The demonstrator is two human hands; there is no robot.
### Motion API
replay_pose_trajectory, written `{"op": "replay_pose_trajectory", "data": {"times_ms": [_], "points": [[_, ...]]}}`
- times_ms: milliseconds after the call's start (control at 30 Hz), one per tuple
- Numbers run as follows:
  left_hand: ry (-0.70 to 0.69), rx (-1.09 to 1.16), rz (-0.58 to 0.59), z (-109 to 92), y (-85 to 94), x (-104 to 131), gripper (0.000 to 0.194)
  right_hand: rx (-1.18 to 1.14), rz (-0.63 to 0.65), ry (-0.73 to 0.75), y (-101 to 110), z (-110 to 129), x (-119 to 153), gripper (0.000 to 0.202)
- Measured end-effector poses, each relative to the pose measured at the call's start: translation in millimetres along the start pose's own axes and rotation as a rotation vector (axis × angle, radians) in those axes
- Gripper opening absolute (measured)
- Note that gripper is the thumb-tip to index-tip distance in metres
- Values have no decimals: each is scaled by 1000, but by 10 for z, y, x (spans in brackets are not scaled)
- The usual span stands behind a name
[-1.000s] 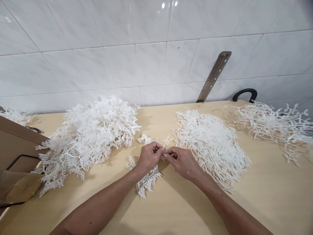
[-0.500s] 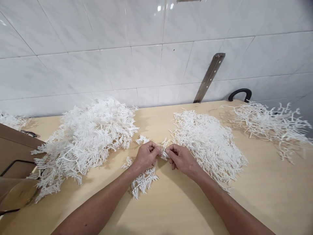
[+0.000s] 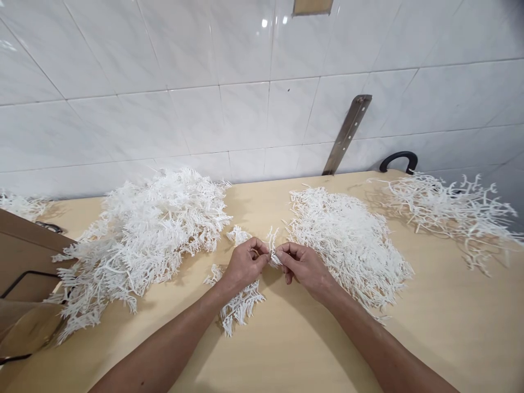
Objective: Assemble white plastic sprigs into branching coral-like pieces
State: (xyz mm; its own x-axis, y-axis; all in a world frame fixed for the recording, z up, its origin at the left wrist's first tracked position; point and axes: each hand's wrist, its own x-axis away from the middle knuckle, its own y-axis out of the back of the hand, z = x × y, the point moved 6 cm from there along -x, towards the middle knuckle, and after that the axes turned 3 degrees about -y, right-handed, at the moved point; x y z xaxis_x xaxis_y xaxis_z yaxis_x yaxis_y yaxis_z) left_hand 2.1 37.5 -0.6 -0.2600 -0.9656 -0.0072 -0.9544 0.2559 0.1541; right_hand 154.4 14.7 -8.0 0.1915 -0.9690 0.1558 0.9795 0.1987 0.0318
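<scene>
White sprig (image 3: 274,259); pale tan tabletop (image 3: 303,349); grey-veined white tiles (image 3: 245,114).

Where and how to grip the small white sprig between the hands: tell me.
Probably by the branching end of the white sprig, coming from the far side: that end sticks out free, while the left hand and right hand crowd the other end from either side.

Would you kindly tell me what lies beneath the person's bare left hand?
White, feathery branched pieces on the pale wood-coloured tabletop show around the left hand. Whatever the hand covers is hidden, so whether those pieces join cannot be told.
</scene>
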Motion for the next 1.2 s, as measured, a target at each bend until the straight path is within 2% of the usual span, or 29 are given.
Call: {"op": "replay_pose_trajectory", "data": {"times_ms": [100,233,400,567,700,933,1200], "points": [[-19,5,11,-58,-11,8,13,19,-13,3,6,-9,-3,37],[25,3,31,-138,-3,24,16,79,-12,7,22,-35,-21,36],[229,-51,142,-114,-4,48,45,175,8,25,15,-18,-19,30],[380,-29,175,-46,23,59,37,293,-12,89,-24,11,8,26],[388,2,221,-1,0,59,37,417,-31,214,-50,47,19,24],[407,92,123,95,-7,62,32,502,-63,291,-47,94,34,23],[411,158,42,51,-42,89,35,537,-92,252,-28,68,39,18]]}}
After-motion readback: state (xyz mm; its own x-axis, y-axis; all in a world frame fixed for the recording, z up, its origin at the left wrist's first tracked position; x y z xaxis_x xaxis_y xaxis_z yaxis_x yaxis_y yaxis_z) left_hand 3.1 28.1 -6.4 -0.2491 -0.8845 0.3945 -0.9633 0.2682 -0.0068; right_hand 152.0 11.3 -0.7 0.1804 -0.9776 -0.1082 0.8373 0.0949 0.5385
